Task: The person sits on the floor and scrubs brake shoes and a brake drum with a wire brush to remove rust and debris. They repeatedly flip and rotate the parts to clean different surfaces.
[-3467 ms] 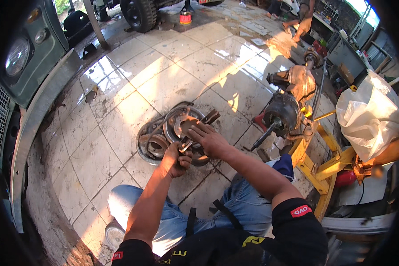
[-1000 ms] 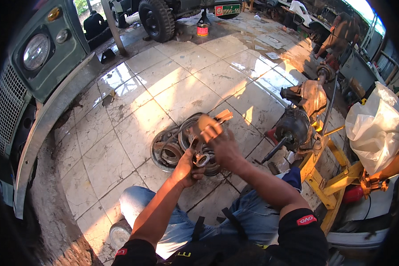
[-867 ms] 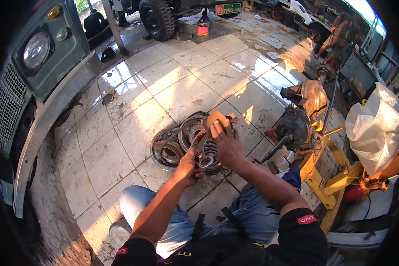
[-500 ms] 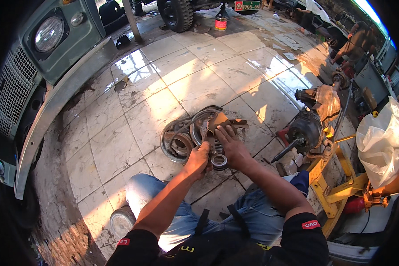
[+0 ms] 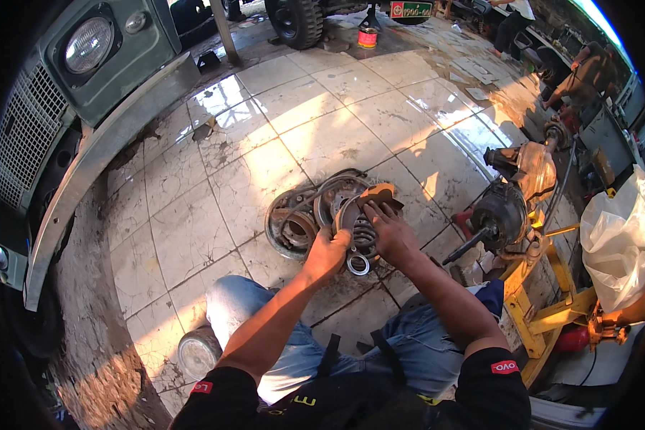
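My left hand (image 5: 328,252) is closed round the near end of a curved metal brake shoe (image 5: 347,216). A brown-orange sheet (image 5: 377,194), which looks like sandpaper, lies over the shoe's far part. My right hand (image 5: 392,231) presses on that sheet with its fingers close together; the thumb is hard to see. Beneath both hands are round brake plates (image 5: 273,242) on the tiles, the left one with a dark ring in it. A coil spring (image 5: 365,233) shows between my hands. Near my left fingers lies a shiny metal ring (image 5: 358,266).
A tiled floor (image 5: 186,204) spreads around me. At left is a green vehicle's front with a metal bumper (image 5: 107,154). An axle assembly (image 5: 505,211) rests on a yellow stand (image 5: 530,319) at right, beside a white plastic bag (image 5: 615,236). A round can (image 5: 199,352) is near my left knee.
The view has shifted slightly. My right hand and the sheet have slid along the brake shoe, and more of the sheet's orange side shows. The spring and the ring are more exposed.
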### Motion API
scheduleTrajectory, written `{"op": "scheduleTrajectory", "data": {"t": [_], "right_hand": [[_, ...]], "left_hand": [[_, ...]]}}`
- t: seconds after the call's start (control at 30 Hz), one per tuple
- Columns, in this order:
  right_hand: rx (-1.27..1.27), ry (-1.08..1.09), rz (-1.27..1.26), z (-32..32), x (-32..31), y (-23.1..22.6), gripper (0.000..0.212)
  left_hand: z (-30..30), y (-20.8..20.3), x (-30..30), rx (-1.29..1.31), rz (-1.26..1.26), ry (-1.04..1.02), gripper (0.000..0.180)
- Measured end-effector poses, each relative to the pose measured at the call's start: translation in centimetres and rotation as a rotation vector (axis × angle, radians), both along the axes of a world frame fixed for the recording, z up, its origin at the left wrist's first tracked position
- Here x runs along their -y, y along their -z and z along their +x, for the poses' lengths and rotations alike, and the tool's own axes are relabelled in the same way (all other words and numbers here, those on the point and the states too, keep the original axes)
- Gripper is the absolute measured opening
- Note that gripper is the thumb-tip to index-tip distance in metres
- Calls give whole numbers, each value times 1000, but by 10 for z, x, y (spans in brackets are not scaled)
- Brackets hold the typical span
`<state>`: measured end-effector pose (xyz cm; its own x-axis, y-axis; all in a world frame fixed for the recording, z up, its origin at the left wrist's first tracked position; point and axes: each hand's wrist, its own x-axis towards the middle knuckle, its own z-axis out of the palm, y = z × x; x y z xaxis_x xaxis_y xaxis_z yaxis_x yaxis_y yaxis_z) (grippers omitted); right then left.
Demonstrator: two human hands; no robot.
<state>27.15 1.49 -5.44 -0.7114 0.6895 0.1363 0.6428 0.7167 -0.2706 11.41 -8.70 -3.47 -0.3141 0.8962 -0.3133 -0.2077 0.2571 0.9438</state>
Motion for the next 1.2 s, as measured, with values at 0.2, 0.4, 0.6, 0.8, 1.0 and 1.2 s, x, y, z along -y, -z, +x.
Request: {"op": "scheduleTrajectory", "data": {"t": [0.2,0.4,0.6,0.8,1.0,1.2], "right_hand": [[6,-92,-6,-4,12,-18,62],[42,13,-20,0,8,-6,62],[99,69,-141,1,-1,-10,61],[81,61,-87,2,0,-8,62],[33,-17,132,5,3,12,62],[108,60,-108,-7,11,-12,59]], "left_hand": [[0,3,0,-67,8,9,41],[-4,7,-1,-215,18,62,45],[-7,14,1,-213,38,69,47],[-7,0,1,-210,7,83,45],[-6,-8,4,-227,36,68,43],[-2,0,1,-247,65,74,38]]}}
